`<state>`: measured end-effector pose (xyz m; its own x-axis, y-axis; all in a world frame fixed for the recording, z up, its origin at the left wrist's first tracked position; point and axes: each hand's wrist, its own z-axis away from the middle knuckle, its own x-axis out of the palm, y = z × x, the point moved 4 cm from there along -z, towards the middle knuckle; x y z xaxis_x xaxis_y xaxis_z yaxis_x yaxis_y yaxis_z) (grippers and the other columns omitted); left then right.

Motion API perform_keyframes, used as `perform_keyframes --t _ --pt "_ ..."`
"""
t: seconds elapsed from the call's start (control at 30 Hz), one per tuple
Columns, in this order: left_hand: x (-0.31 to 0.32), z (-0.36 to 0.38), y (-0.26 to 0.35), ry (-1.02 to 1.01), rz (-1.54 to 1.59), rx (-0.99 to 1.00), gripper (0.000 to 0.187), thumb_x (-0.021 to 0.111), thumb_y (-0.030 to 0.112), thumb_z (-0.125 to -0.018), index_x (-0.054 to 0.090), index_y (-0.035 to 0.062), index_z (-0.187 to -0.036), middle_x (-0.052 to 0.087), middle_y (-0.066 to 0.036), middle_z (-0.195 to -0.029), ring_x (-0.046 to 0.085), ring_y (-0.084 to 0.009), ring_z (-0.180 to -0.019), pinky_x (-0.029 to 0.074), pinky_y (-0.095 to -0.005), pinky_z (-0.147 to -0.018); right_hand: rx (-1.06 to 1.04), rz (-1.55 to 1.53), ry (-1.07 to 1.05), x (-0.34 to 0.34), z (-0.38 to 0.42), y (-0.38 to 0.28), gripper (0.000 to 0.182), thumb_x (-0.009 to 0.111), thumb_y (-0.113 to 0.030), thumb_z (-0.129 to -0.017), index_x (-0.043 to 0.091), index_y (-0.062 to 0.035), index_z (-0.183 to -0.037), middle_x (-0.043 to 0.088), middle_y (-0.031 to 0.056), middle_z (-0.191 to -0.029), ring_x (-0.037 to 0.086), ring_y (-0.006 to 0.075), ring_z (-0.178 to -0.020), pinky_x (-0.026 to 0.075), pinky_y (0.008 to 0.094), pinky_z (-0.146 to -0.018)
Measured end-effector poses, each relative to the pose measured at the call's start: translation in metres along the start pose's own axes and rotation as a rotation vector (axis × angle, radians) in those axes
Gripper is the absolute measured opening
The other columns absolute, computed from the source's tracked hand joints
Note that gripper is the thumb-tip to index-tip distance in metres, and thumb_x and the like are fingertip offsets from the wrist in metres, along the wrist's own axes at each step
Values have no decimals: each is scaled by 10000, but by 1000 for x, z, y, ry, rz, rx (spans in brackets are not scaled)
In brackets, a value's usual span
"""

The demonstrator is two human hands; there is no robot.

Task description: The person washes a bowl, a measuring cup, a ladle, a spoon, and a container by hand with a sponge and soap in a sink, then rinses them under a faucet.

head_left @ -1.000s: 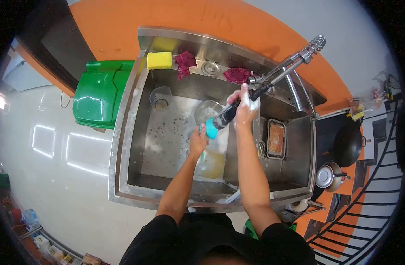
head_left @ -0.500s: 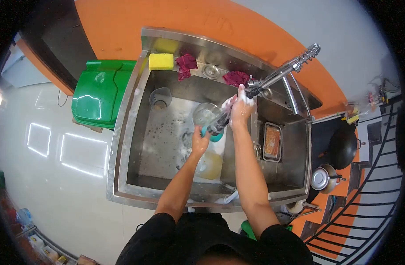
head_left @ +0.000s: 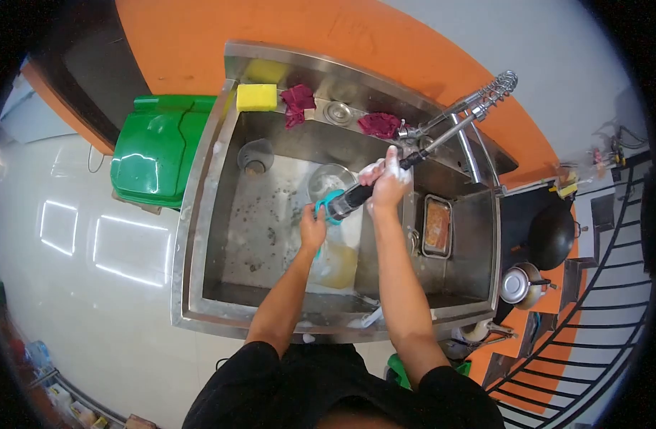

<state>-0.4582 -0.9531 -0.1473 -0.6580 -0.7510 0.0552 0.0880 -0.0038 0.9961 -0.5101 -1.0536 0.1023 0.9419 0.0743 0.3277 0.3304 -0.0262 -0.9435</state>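
Observation:
My right hand [head_left: 386, 182], covered in white suds, is closed round the black pull-down faucet sprayer [head_left: 358, 196]. The sprayer points down-left into the left basin. My left hand [head_left: 313, 230] grips a teal ring-like item [head_left: 332, 203] right at the sprayer's nozzle; its exact kind is not clear. Below and behind them lie a clear round bowl [head_left: 326, 177] and a yellowish translucent container [head_left: 339, 266]. A clear cup [head_left: 255, 159] stands in the basin's far left corner. Suds and dark specks cover part of the basin floor [head_left: 249, 243].
Along the back ledge sit a yellow sponge [head_left: 257, 97], maroon cloths [head_left: 296, 104] and a round metal strainer [head_left: 337, 113]. The right basin holds a metal tray [head_left: 436, 252] with something orange-brown inside. A green bin [head_left: 153, 157] stands left; a dark wok [head_left: 553, 239] is right.
The teal item now shows more fully at the nozzle, and my left hand has shifted slightly left with it. My right hand stays on the sprayer, whose spring hose has tilted slightly.

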Motion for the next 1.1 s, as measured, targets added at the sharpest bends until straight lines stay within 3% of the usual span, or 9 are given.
perform_keyframes --t 0.07,0.13,0.37,0.47,0.57,0.67,0.73,0.93,1.1 --pt "-1 -3 1 -11 54 8 229 555 142 -895 508 3 -1072 612 -145 -872 608 -245 -772 478 -352 -702 63 -52 -2 3 5 3 455 497 -252 -947 332 -107 -549 309 26 -436 358 161 -351 325 315 -355" --pt "-2 5 13 -98 573 -658 277 539 8 -860 461 -2 -1126 596 -122 -916 601 -221 -793 492 -320 -723 36 -55 -16 0 0 4 455 494 -258 -949 329 -104 -553 311 26 -442 364 160 -359 328 314 -362" --pt "-7 4 -5 -232 778 -696 337 539 -38 -838 419 -29 -1153 577 -126 -961 591 -202 -821 497 -320 -748 -223 -98 67 -16 -10 -10 446 489 -273 -953 327 -101 -576 310 14 -463 359 160 -359 332 314 -365" --pt "-9 7 8 -190 782 -684 309 553 -3 -858 431 -2 -1141 578 -120 -960 593 -207 -829 495 -318 -745 -150 -50 26 -14 0 -3 457 490 -268 -953 316 -107 -563 307 14 -460 366 163 -363 336 315 -368" --pt "-10 9 17 -44 768 -783 237 536 71 -901 453 38 -1120 580 -101 -957 587 -191 -795 492 -312 -711 4 -55 20 -12 14 1 470 503 -294 -945 315 -117 -552 307 15 -459 363 164 -369 333 316 -373" --pt "-3 -3 4 -64 999 -582 180 492 213 -946 470 89 -1075 559 -63 -887 543 -158 -677 474 -304 -619 152 -93 13 -13 23 3 466 520 -314 -934 324 -124 -555 291 6 -461 337 159 -364 320 314 -373" --pt "-5 -2 -2 -99 883 -733 243 430 346 -964 480 118 -1031 502 -31 -748 469 -130 -582 432 -298 -544 199 -85 -26 -12 26 -2 460 526 -300 -932 318 -127 -560 284 2 -463 331 153 -365 317 309 -375" --pt "-2 18 29 -301 712 -1036 571 440 659 -847 485 101 -956 389 -9 -599 391 -110 -472 362 -295 -432 -30 -68 19 -26 3 -5 439 526 -259 -936 320 -121 -573 300 2 -461 343 141 -367 321 296 -374" --pt "-12 39 15 -442 215 -893 692 458 724 -787 479 52 -947 402 -17 -615 398 -108 -458 356 -281 -409 -166 410 226 -72 -67 20 304 557 -212 -905 495 -51 -654 460 46 -495 440 136 -392 361 299 -411"
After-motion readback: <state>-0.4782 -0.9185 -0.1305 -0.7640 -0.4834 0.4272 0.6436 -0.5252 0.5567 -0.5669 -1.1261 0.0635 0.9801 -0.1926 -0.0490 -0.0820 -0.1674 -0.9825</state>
